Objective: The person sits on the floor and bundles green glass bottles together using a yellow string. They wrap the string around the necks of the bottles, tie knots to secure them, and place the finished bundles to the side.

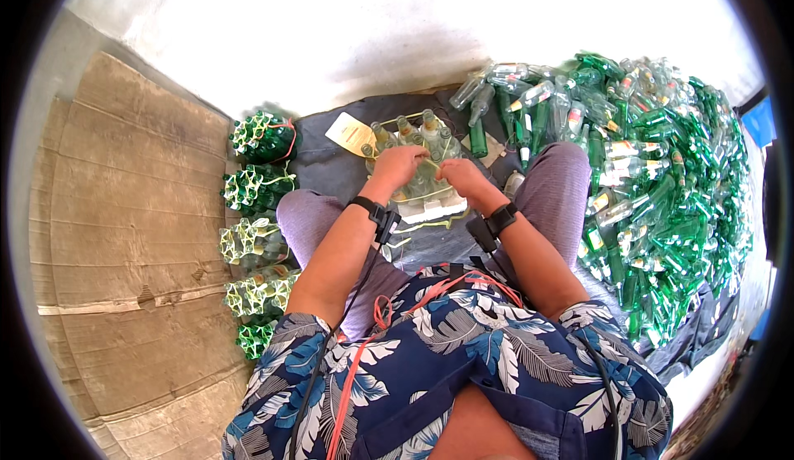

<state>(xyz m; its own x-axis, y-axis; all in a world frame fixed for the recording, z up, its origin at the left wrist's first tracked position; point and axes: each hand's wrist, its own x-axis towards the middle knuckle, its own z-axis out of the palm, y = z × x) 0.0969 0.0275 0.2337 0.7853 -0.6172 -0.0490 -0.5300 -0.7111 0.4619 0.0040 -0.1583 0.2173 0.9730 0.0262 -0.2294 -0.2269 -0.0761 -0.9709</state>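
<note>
Between my knees stands a group of upright clear glass bottles, with yellow-green plastic strapping around them and a white block at their near side. My left hand is above the bottles' near left part, its fingers closed on a piece of the yellow-green strap. My right hand pinches the same strap a little to the right. A short length of strap runs between the two hands. Loose strap ends lie on the dark sheet in front of the block.
Tied bundles of green and clear bottles line the left side, beside a large cardboard sheet. A big heap of loose green and clear bottles lies at right. A yellowish card rests on the dark sheet. A white wall stands behind.
</note>
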